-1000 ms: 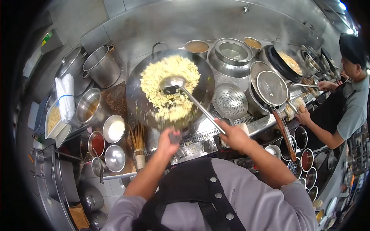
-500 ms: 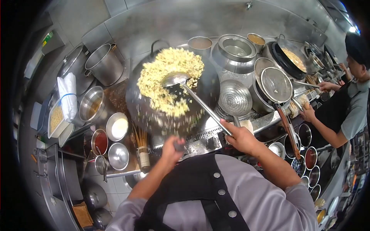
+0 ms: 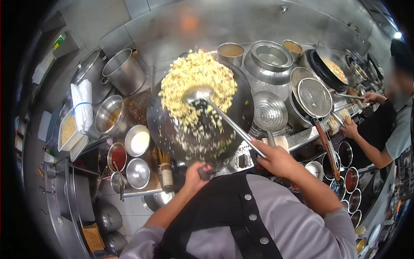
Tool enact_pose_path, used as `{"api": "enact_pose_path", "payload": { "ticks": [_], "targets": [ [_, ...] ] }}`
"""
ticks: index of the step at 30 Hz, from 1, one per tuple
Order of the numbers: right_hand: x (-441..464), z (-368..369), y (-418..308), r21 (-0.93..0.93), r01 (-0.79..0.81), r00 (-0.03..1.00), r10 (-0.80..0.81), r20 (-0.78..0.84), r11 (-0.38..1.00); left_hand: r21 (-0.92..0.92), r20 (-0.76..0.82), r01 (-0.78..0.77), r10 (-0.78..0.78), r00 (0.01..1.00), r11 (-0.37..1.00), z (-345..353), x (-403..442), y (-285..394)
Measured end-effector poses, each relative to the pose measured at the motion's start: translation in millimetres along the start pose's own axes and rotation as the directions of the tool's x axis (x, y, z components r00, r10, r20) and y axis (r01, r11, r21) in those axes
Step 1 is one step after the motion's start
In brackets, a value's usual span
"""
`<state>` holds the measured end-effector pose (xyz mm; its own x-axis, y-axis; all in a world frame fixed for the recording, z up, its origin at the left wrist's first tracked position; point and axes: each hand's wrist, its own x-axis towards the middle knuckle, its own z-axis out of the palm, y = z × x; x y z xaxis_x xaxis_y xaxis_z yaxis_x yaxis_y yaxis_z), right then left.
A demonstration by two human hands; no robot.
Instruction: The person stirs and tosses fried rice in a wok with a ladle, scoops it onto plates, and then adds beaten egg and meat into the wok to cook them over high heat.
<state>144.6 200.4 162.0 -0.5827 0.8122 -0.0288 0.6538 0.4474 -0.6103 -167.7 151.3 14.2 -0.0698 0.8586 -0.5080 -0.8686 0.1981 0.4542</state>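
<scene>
My left hand [image 3: 196,178] is closed around the handle of a large dark wok [image 3: 242,125], near my apron. My right hand [image 3: 279,160] grips the long metal handle of a ladle [image 3: 233,123]. The ladle's bowl rests in a yellow mix that looks like egg fried rice [image 3: 198,69], heaped in the far part of the wok. Loose grains and bits of green are scattered over the near part of the wok, some blurred by motion. The underside of the ladle's bowl is partly hidden in the food.
To the right are a perforated skimmer [image 3: 269,111], a mesh strainer [image 3: 315,97] and a steel pot [image 3: 269,60]. Bowls of red sauce [image 3: 117,156] and white contents [image 3: 139,141] stand left. Another person [image 3: 401,125] works at a second wok [image 3: 330,69].
The view has shifted, so most things sit slightly further right. The food has gathered higher and denser at the wok's far side. An orange glow now shows on the back wall. Both hands keep their grips.
</scene>
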Motion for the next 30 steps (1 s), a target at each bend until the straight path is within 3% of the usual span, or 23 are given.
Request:
{"api": "enact_pose_path", "payload": {
  "ticks": [2,3,4,5,7,8,9,10,11,13,14,15,16,17,18,19,21,25,27,28,30],
  "targets": [
    [-35,-49,-27,0.045,-0.026,0.999,0.025,0.034,0.999,-0.084,-0.03,0.018,-0.021,0.999,0.996,22,-32,14],
    [-53,-72,-39,0.277,-0.278,0.955,0.233,0.184,0.92,-0.209,0.078,-0.057,0.075,0.994,0.976,14,-3,24],
    [-59,-83,-46,0.441,-0.52,0.848,0.382,0.367,0.732,-0.205,-0.084,-0.072,0.056,0.995,0.976,65,-11,46],
    [-54,-84,-47,0.437,-0.517,0.849,0.376,0.371,0.736,-0.179,-0.071,0.004,-0.017,0.997,0.984,75,11,58],
    [-37,-80,-50,0.169,-0.525,0.819,0.442,0.365,0.834,-0.12,-0.011,-0.062,0.061,0.998,0.991,73,51,57],
    [-21,-62,-42,0.061,-0.391,0.894,0.363,0.265,0.919,-0.116,0.01,-0.093,0.095,0.995,0.989,61,60,49],
    [-7,-32,-16,0.058,-0.392,0.895,0.365,0.257,0.918,-0.116,0.032,-0.123,0.128,0.991,0.986,46,64,35],
    [8,1,18,-0.019,-0.15,0.985,0.151,0.087,0.988,-0.092,0.034,-0.075,0.078,0.996,0.993,21,61,17],
    [12,18,34,-0.132,0.085,0.993,-0.094,-0.065,0.988,-0.061,0.034,-0.026,0.029,0.999,0.998,-6,49,0],
    [-11,2,0,0.298,-0.126,0.992,0.12,0.035,0.946,-0.039,0.01,0.047,-0.047,0.999,0.998,-3,-12,-4],
    [-25,-4,-11,0.634,-0.332,0.943,0.261,0.207,0.698,-0.096,0.031,0.025,-0.022,0.999,0.995,6,-14,4],
    [-31,-9,-15,0.627,-0.343,0.939,0.259,0.226,0.699,-0.161,0.035,0.004,0.001,0.999,0.987,11,-13,12],
    [-36,-10,-18,0.734,-0.329,0.942,0.258,0.215,0.593,-0.261,0.058,0.022,-0.007,0.998,0.965,22,0,26],
    [-40,-14,-24,0.826,-0.299,0.947,0.258,0.194,0.478,-0.223,-0.033,-0.017,0.01,0.999,0.975,53,-2,43],
    [-35,-28,-35,0.751,-0.319,0.935,0.32,0.151,0.578,-0.111,-0.033,-0.067,0.064,0.997,0.992,67,6,49],
    [-29,-38,-39,0.713,-0.31,0.934,0.342,0.104,0.629,-0.116,-0.031,-0.07,0.067,0.997,0.991,74,14,56],
    [-18,-50,-38,0.691,-0.266,0.949,0.309,0.064,0.672,-0.13,-0.132,-0.08,0.063,0.989,0.988,80,23,65],
    [-10,-71,-49,0.651,-0.303,0.922,0.387,0.015,0.696,-0.042,-0.054,-0.138,0.136,0.989,0.99,61,16,67],
    [-7,-78,-49,0.588,-0.377,0.897,0.44,0.04,0.716,0.231,0.044,-0.325,0.324,0.945,0.917,30,18,57],
    [-2,-76,-54,0.59,-0.365,0.902,0.432,0.03,0.721,0.261,0.099,-0.511,0.503,0.858,0.819,42,-5,52],
    [2,-65,-66,0.626,-0.497,0.846,0.495,0.197,0.6,0.348,0.107,-0.606,0.612,0.784,0.716,29,-8,45]
  ]
}}
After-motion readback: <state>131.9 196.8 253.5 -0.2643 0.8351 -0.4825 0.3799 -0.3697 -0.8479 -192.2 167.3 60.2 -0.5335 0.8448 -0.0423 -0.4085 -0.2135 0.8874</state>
